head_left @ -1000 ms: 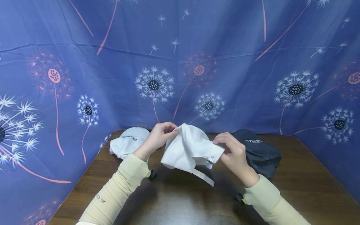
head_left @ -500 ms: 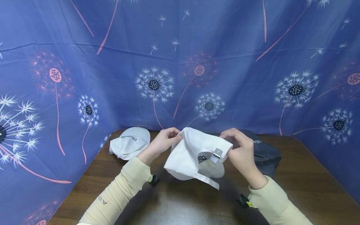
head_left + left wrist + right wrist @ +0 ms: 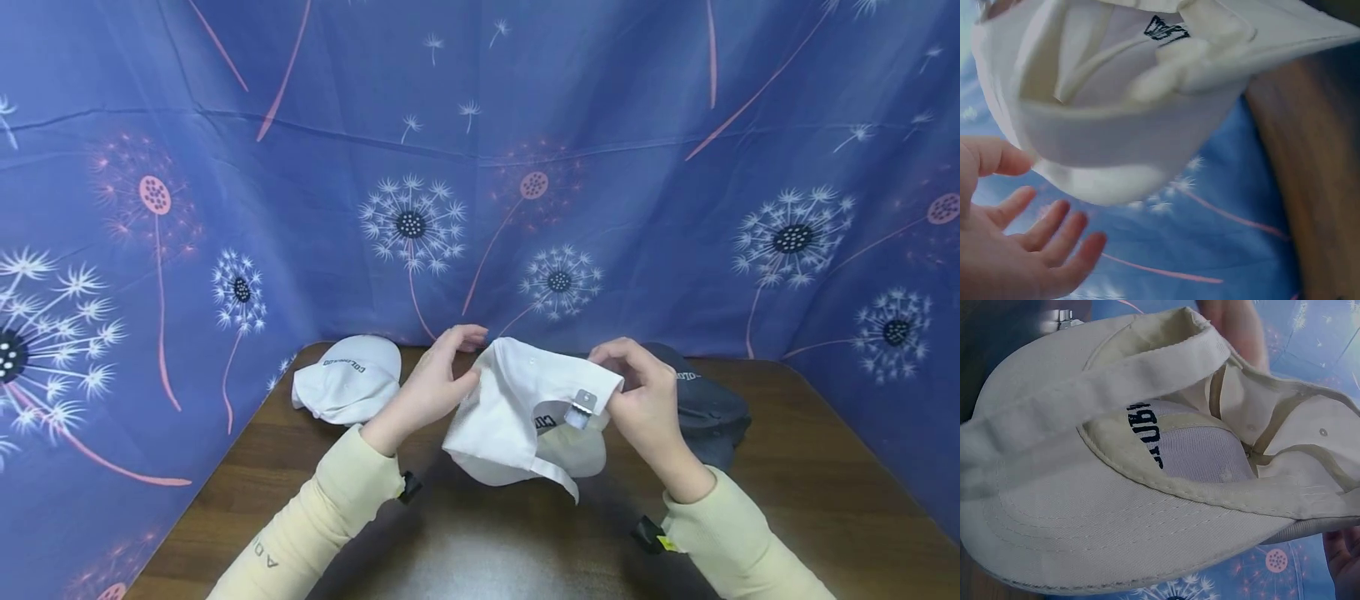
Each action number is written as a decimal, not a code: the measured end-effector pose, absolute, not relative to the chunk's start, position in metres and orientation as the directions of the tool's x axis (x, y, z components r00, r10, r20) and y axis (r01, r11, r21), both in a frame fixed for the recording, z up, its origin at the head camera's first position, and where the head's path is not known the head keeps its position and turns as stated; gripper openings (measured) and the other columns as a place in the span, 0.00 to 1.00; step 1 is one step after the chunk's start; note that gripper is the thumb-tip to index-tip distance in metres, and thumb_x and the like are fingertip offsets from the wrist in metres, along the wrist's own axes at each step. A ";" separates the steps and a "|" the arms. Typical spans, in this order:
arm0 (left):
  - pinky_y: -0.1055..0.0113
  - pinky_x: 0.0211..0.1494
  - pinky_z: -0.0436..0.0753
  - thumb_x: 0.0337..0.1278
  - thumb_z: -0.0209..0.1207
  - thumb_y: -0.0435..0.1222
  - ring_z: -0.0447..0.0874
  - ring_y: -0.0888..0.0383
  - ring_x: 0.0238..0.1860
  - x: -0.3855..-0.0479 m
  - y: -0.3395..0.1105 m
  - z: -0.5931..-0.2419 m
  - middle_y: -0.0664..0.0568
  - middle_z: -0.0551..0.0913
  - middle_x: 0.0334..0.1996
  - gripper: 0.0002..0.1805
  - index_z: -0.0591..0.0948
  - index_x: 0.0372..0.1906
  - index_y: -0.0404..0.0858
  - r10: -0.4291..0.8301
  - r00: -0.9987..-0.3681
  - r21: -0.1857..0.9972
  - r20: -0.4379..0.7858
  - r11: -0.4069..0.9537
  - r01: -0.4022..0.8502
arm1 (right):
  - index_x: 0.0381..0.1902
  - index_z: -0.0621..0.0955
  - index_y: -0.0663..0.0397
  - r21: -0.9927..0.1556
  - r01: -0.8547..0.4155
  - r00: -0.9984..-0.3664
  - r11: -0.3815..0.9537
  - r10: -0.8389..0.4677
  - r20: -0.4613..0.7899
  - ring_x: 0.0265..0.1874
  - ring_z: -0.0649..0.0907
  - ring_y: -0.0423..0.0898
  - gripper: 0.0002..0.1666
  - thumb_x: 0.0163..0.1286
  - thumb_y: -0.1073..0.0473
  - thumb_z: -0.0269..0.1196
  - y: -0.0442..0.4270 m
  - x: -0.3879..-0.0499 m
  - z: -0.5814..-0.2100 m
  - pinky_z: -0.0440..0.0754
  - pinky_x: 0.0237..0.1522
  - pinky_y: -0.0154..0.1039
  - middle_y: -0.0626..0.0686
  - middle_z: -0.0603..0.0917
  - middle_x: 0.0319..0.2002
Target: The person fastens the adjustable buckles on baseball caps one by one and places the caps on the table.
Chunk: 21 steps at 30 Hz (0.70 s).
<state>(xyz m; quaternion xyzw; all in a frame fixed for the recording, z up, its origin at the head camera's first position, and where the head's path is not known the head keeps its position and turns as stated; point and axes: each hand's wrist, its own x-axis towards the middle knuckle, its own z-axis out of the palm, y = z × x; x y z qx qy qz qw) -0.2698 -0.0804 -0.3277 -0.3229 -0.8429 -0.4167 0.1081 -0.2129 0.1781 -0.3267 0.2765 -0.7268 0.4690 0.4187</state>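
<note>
A white cap (image 3: 495, 417) with a metal buckle (image 3: 585, 402) and a loose strap is held above the table, its brim low. My right hand (image 3: 647, 404) pinches the cap's edge by the buckle, fingers curled. At the cap's other side my left hand (image 3: 435, 379) has its fingers spread and relaxed. In the left wrist view the left hand (image 3: 1029, 231) is beside the cap (image 3: 1104, 137), the thumb close to its edge. The right wrist view shows the cap's inside (image 3: 1204, 450), dark lettering and strap.
A pale cap (image 3: 352, 379) with dark lettering lies at the table's back left. At the back right a dark cap (image 3: 708, 408) is partly behind the right hand. Patterned blue cloth (image 3: 480, 208) hangs behind the wooden table (image 3: 495, 550).
The white cap has shifted right and turned, showing its lettering and brim. My left hand has opened from its pinch on the cap; the right hand has moved slightly right, still holding it.
</note>
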 end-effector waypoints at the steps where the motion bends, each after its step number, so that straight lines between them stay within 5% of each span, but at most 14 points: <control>1: 0.56 0.59 0.72 0.54 0.57 0.30 0.71 0.54 0.57 -0.266 -0.080 -0.325 0.49 0.73 0.57 0.27 0.69 0.61 0.41 0.460 -0.734 0.585 0.500 0.445 0.678 | 0.30 0.79 0.65 -0.451 -0.794 -0.497 0.408 -0.009 0.867 0.29 0.80 0.35 0.15 0.44 0.83 0.64 0.178 -0.213 -0.327 0.78 0.35 0.23 0.52 0.82 0.28; 13: 0.62 0.60 0.69 0.46 0.65 0.38 0.70 0.55 0.56 -0.229 -0.058 -0.312 0.48 0.74 0.55 0.26 0.75 0.54 0.39 0.526 -0.351 0.192 0.775 0.333 0.923 | 0.30 0.79 0.65 -0.456 -0.796 -0.501 0.399 -0.008 0.866 0.28 0.80 0.35 0.16 0.43 0.84 0.63 0.174 -0.217 -0.324 0.78 0.34 0.24 0.52 0.82 0.28; 21: 0.61 0.53 0.72 0.41 0.68 0.38 0.72 0.53 0.52 -0.226 -0.045 -0.313 0.48 0.74 0.50 0.23 0.76 0.47 0.39 0.531 -0.230 0.001 0.815 0.396 0.918 | 0.30 0.80 0.65 -0.453 -0.801 -0.498 0.391 -0.017 0.867 0.27 0.79 0.35 0.17 0.43 0.84 0.62 0.170 -0.219 -0.327 0.77 0.31 0.24 0.53 0.82 0.29</control>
